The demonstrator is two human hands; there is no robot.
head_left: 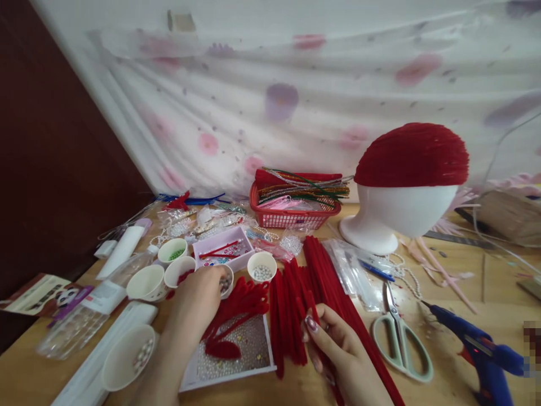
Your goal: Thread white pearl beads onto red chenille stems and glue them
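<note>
left hand (198,301): palm down, fingers curled loosely over a small paper cup of pearl beads (226,282); fingertips at the cup rim, whether they pinch anything cannot be told.
right hand (338,347): fingers bent and closed round a few red pipe cleaners (325,282), thumb on top, painted nail showing.
red pipe cleaners: big bundle lying flat on the wooden table (465,316), running from centre toward the near edge, just right of the bead tray.
bead tray (249,349): white, shallow, full of small pale beads; looped red pipe-cleaner pieces (236,316) lie across it, between the two hands.
cups: several white paper cups (147,282) clustered left of the left hand; one with green beads (172,251), one with pearls (262,266) behind the bundle; another nearer the table edge (124,358).
pink box (224,251): open, behind the cups, red bits inside.
red basket (291,211): far centre, holds mixed coloured pipe cleaners.
mannequin head (401,208): white, right of the basket, top covered in a red pipe-cleaner cap (412,155).
scissors (399,335): pale green handles, shut, just right of the bundle.
glue gun (482,352): blue, at the near right corner.
backdrop: white floral cloth (296,101) hangs behind the table.
</note>
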